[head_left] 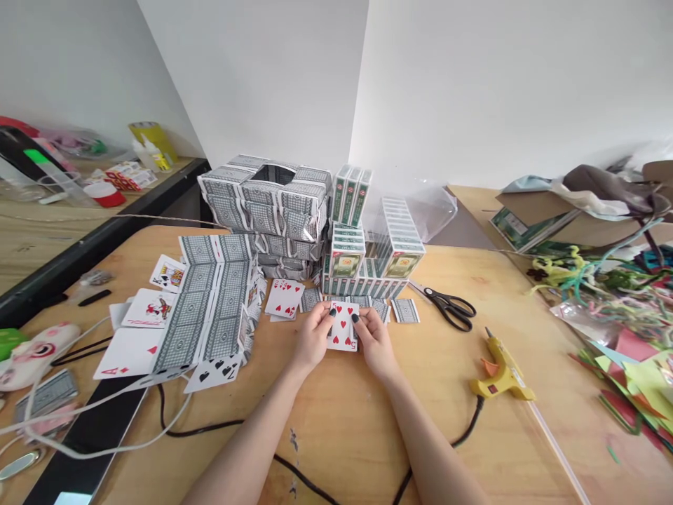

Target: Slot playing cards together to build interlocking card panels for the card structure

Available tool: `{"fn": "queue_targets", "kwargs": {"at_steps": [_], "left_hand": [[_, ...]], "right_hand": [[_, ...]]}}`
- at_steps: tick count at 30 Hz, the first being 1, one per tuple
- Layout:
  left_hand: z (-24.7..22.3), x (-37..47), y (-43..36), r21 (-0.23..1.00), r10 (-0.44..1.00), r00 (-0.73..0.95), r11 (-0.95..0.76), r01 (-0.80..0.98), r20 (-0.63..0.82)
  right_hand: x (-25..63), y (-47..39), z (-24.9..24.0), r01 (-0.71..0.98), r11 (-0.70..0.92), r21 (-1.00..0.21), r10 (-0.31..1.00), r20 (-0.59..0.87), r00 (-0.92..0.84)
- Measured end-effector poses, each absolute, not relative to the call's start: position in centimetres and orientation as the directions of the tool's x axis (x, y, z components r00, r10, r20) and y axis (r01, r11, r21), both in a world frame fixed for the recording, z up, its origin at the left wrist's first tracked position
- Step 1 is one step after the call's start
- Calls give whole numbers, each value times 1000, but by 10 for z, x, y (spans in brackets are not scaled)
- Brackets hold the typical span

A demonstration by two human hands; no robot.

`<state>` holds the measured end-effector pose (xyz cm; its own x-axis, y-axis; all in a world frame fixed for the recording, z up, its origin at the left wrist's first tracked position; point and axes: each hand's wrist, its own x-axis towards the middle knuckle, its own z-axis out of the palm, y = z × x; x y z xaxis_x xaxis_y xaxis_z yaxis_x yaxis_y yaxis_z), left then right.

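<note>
A five of hearts playing card is held face up between my two hands, low over the middle of the table. My left hand pinches its left edge, thumb on top. On the right edge my right hand has the same grip. Just beyond, several patterned card pieces lie face down, one of them a folded card to the right. Loose heart cards lie left of my hands. Further left stands a folded structure made of cards, with grey patterned backs outward.
Behind are stacked boxes covered in cards and green card packs. Black scissors and a yellow glue gun with a cord lie right. Yarn and paper scraps fill the far right; white cables cross the left.
</note>
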<state>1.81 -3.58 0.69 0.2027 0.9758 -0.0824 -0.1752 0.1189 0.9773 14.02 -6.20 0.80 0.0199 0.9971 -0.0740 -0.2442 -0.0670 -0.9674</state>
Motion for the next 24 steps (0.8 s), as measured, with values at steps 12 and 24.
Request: {"fn": "queue_targets", "kwargs": {"at_steps": [12,24], "left_hand": [[7,15,-39,993,987,161,-42,110,24],[7,16,-44,996,994,97,-58,72,51]], "right_hand": [[141,-62,1,-199,-85,-976,996,-90,14],[133,-66,10,-291,-89,-953,995,-95,7]]}}
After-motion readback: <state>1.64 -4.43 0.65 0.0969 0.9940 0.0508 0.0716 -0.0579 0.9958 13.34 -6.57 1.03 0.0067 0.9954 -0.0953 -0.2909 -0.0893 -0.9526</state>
